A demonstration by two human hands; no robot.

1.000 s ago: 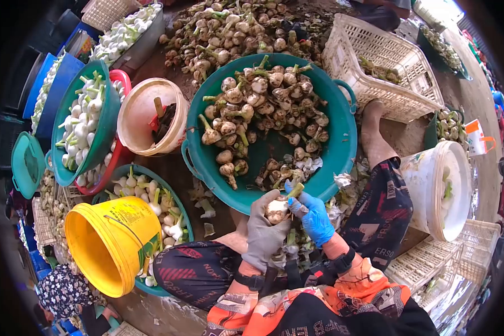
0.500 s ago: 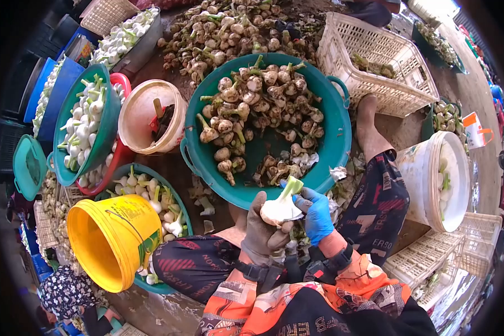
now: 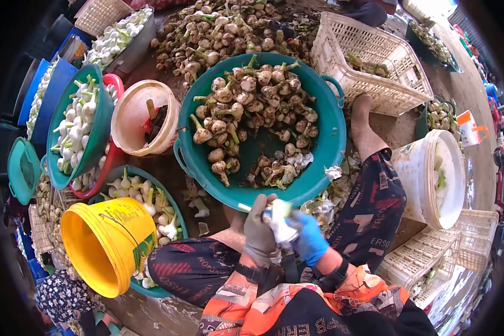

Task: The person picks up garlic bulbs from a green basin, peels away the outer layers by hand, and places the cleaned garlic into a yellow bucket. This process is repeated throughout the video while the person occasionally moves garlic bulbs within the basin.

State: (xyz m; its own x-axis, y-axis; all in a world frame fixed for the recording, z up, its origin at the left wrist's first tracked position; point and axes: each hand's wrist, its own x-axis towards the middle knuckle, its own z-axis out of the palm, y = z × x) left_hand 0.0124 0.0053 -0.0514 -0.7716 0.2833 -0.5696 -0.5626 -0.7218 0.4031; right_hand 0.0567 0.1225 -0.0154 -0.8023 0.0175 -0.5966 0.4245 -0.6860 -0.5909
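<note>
My left hand (image 3: 259, 231), in a grey-brown glove, is closed around a garlic bulb (image 3: 281, 223) just in front of the big green tub. The bulb looks white and is smeared by motion. A thin pale piece (image 3: 244, 207) sticks out to the left past the gloved fingers. My right hand (image 3: 312, 238), in a blue glove, presses its bent fingers against the bulb's right side, also blurred. Ahead stands the green tub (image 3: 204, 182), holding many dirty, unpeeled garlic bulbs (image 3: 246, 98) and some loose peelings (image 3: 298, 162).
A yellow bucket (image 3: 98, 246) lies tilted at the left, over a basin of cleaned garlic (image 3: 168, 215). Behind it are a pale bucket (image 3: 145, 112) with a tool inside and a green basin of white bulbs (image 3: 75, 123). White crates (image 3: 375, 84) and a white bucket (image 3: 431, 179) stand right.
The bulb has turned in my hands, its stalk no longer pointing up to the right. My right hand has shifted slightly lower, and a thin pale piece now shows by my left hand.
</note>
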